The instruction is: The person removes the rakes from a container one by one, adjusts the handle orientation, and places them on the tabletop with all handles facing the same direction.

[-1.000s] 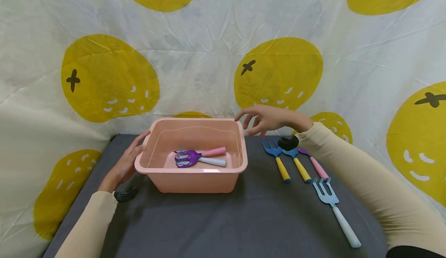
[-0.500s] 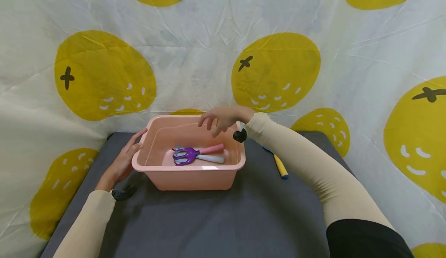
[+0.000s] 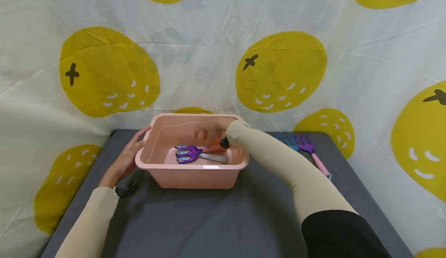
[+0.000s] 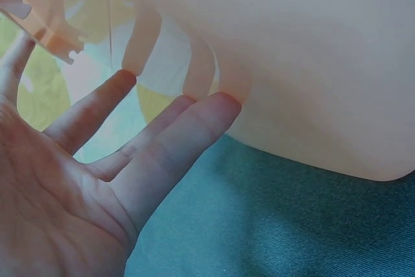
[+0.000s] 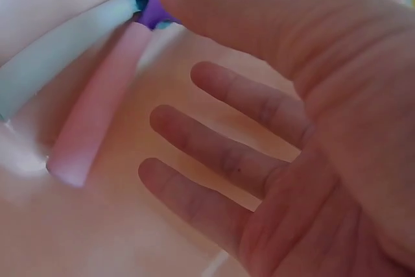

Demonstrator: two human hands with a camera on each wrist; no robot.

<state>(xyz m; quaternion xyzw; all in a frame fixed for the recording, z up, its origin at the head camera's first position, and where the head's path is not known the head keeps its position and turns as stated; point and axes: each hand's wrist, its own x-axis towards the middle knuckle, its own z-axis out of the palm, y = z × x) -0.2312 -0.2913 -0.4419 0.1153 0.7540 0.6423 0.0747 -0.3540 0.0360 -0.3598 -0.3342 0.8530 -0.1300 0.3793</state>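
Apparently, pick-up is in hand: the right hand [image 3: 211, 128] hovers inside the tub [image 3: 191, 177], fingers spread, the pink-handled fork [image 5: 107, 98] just beyond their tips. Next seems a pinch. The left hand [image 3: 124, 161], fingers spread, touches the tub's side.

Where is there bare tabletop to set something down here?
Bare: the stretch of grey cloth in front of the pink tub, between the left sleeve and right sleeve. Crowded: inside the tub, with two forks and the right hand; and right of the tub, where more forks lie partly behind the right sleeve.
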